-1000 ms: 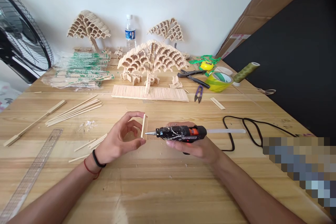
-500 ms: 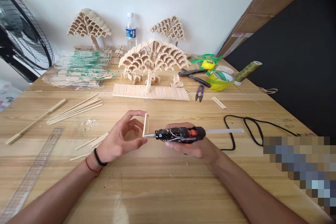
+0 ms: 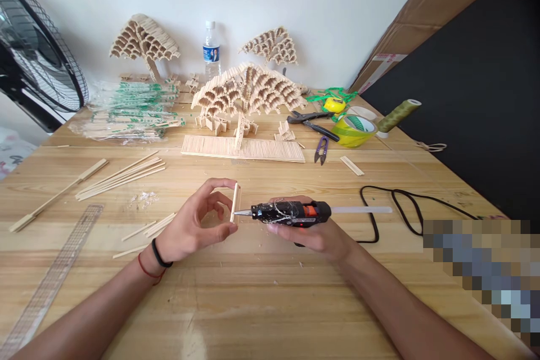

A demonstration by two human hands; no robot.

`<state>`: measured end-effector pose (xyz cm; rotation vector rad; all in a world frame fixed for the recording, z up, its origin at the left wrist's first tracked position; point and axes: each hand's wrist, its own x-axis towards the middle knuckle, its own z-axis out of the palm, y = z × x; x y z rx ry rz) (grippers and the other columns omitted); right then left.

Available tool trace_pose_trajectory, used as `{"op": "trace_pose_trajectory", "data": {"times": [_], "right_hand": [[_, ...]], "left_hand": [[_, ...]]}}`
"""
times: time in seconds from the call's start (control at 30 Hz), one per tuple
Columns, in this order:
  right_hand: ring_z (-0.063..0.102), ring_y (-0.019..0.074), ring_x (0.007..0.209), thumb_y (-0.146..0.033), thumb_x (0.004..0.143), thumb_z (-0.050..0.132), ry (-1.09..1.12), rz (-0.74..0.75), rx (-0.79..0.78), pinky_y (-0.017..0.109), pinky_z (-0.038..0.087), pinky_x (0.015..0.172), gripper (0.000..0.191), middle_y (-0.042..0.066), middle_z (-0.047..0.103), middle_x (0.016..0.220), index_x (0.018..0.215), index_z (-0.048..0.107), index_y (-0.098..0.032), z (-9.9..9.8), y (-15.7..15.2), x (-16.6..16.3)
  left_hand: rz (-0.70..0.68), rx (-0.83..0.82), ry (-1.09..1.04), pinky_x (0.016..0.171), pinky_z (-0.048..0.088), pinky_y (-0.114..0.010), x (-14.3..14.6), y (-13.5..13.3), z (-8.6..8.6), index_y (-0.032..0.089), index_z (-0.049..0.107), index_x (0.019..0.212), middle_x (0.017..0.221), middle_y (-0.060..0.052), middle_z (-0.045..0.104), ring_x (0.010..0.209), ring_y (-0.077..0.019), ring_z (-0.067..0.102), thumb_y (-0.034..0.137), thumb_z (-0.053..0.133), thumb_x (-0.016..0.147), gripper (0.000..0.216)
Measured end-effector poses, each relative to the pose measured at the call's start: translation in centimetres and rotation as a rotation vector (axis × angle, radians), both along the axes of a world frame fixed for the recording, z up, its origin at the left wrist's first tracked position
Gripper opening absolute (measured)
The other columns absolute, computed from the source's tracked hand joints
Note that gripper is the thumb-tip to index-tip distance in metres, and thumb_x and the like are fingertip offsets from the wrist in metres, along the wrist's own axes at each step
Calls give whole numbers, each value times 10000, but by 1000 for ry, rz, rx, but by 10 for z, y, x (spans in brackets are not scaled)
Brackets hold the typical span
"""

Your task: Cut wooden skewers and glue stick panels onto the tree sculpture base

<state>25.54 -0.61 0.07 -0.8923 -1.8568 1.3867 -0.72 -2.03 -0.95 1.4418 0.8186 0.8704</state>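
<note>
My left hand (image 3: 194,225) pinches a short wooden stick piece (image 3: 235,202) upright between thumb and forefinger, just above the wooden table (image 3: 261,292). My right hand (image 3: 312,233) grips a black hot glue gun (image 3: 291,213) held level, its metal nozzle touching the lower part of the stick. A clear glue stick pokes out of the gun's back. The gun's black cord (image 3: 396,208) loops over the table to the right.
A wooden-stick tree model (image 3: 247,95) stands on a slatted base behind my hands, two more trees near the wall. Loose sticks (image 3: 120,174), a ruler (image 3: 54,275) and packed chopsticks (image 3: 130,112) lie left. Snips (image 3: 320,149), pliers, tape roll (image 3: 354,129) and thread spool (image 3: 396,115) lie right. A fan (image 3: 34,62) stands far left.
The glue gun's nozzle has stayed against the stick, shifting only slightly along it. Both hands keep their places.
</note>
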Motion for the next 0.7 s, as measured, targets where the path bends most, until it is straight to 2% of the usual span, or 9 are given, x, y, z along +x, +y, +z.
{"op": "trace_pose_trajectory", "data": {"times": [0.13,0.33,0.53,0.7], "right_hand": [[643,193,729,-312,855,728,8,-18,-8,293,513,677,130,29,734,797,889,763,-192,-2,1,1],[634,188,723,-318,863,719,-13,-26,25,288,500,679,129,19,726,789,864,754,-195,-2,3,1],[552,164,656,-372,869,710,-62,-82,10,276,460,619,202,-3,630,690,781,698,-191,-2,2,2],[552,175,689,-403,865,700,-69,-101,5,283,468,625,227,5,618,705,771,687,-197,-1,2,1]], "left_hand": [[-4,2,11,843,417,-333,0,-1,1,285,463,1387,1015,-33,630,894,-169,543,256,770,873,599],[-2,9,17,824,411,-325,1,0,2,282,463,1393,975,-20,613,858,-158,524,240,765,875,601],[-5,10,27,836,412,-327,0,-1,2,283,460,1392,983,-23,619,873,-160,530,239,759,880,595],[-9,8,32,840,415,-330,0,-1,3,287,462,1390,1008,-30,627,888,-167,541,245,762,875,597]]}}
